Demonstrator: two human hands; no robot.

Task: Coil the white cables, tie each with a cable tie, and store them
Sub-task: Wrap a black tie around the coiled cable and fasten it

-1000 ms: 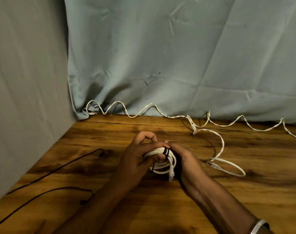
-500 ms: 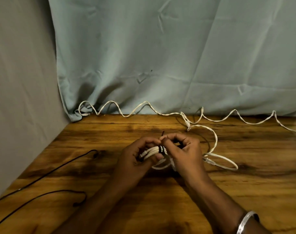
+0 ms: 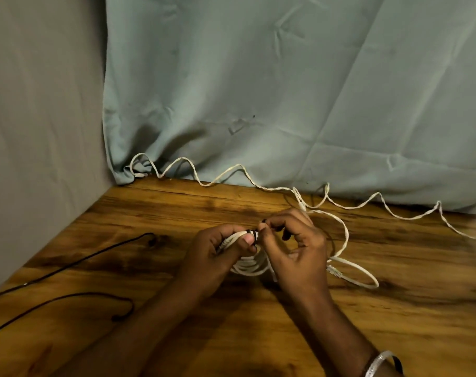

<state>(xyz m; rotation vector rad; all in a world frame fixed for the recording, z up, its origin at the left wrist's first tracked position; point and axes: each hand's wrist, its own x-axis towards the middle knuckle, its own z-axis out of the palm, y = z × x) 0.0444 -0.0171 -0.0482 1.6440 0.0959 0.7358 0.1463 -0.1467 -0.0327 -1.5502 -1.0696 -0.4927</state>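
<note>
My left hand (image 3: 217, 254) grips a coiled white cable (image 3: 249, 265) in the middle of the wooden table (image 3: 258, 336), thumb pressed on its strands. A black cable tie (image 3: 254, 235) is wrapped round the coil beside that thumb. My right hand (image 3: 294, 246) pinches the tie's end between thumb and forefinger just right of the wrap. A second white cable (image 3: 345, 235) lies uncoiled, snaking along the table's back edge and looping down to a plug to the right of my right hand.
Two thin black cords (image 3: 76, 263) lie on the table at the left. A grey wall (image 3: 41, 131) closes the left side and a pale green curtain (image 3: 285, 91) hangs behind the table. A silver bangle (image 3: 378, 363) sits on my right wrist.
My right hand has come up from beside the coil and now pinches the tie's end at the top. The camera has shifted slightly, so the scene sits a little further left.
</note>
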